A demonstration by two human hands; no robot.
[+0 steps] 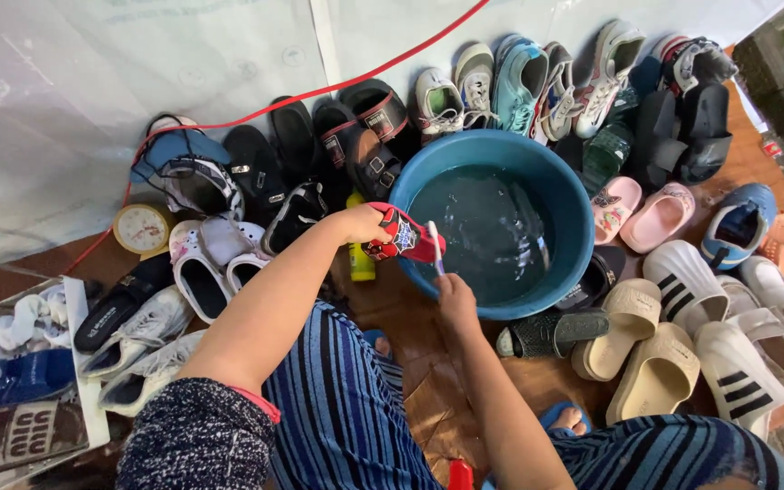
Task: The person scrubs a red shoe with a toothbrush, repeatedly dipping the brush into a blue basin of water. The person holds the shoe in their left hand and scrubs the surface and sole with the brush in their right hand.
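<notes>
A person sits low on the floor, looking down at a big blue tub (573,213) full of water. The left hand (360,222) is closed tight around a small red shoe (401,238) with a blue and white patch on it. The shoe is held up in the air, right over the near left rim of the tub. The right hand (455,298) is closed around a thin brush (435,249) with a light handle — the brush tip points up and sits just beside the red shoe, maybe touching it.

A yellow bottle (360,261) stands on the floor just left of the tub, partly hidden behind the arm.

Lots of shoes lie all around the tub. Black sandals (356,145) are behind it on the left, and sneakers (519,82) line up along the white sheet at the back. Pink little shoes (660,213) and tan slides (632,331) lie on the right — white slides with black stripes (687,286) are there too. A round yellow clock (142,228) sits on the floor at the far left, near a red cord (256,111).
</notes>
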